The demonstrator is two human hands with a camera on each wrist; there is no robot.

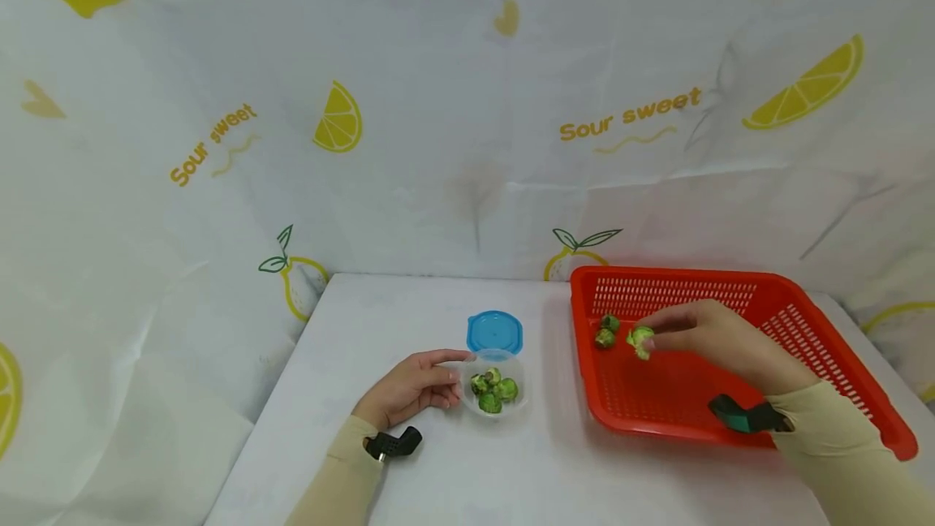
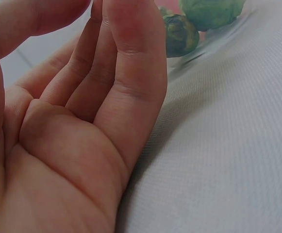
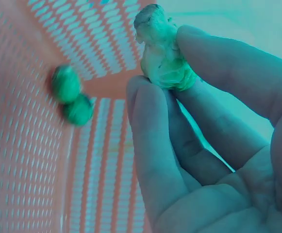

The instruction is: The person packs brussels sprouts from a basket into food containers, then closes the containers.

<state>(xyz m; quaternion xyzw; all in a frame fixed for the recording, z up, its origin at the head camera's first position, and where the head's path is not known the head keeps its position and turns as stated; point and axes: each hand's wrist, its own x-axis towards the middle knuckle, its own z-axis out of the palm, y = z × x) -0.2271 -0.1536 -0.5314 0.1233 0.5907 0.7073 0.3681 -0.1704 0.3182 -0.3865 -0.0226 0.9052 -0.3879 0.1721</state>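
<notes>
In the head view my right hand (image 1: 719, 345) pinches a pale green Brussels sprout (image 1: 640, 341) between thumb and fingers, above the red basket (image 1: 657, 427). The right wrist view shows its cut stem end (image 3: 149, 17) pointing up. Two more Brussels sprouts (image 1: 606, 332) lie against the basket's left wall. My left hand (image 1: 416, 386) rests on the table with relaxed, slightly bent fingers touching the left side of a small clear plastic container (image 1: 524, 400). Several Brussels sprouts (image 1: 490, 403) lie in that container. The left wrist view hides the left fingertips.
A blue lid (image 1: 495, 333) lies flat on the white-covered table (image 1: 409, 307), just behind the clear container. The basket's raised, slotted walls stand around the right hand. Behind the table hangs a white lemon-print cloth (image 1: 438, 144).
</notes>
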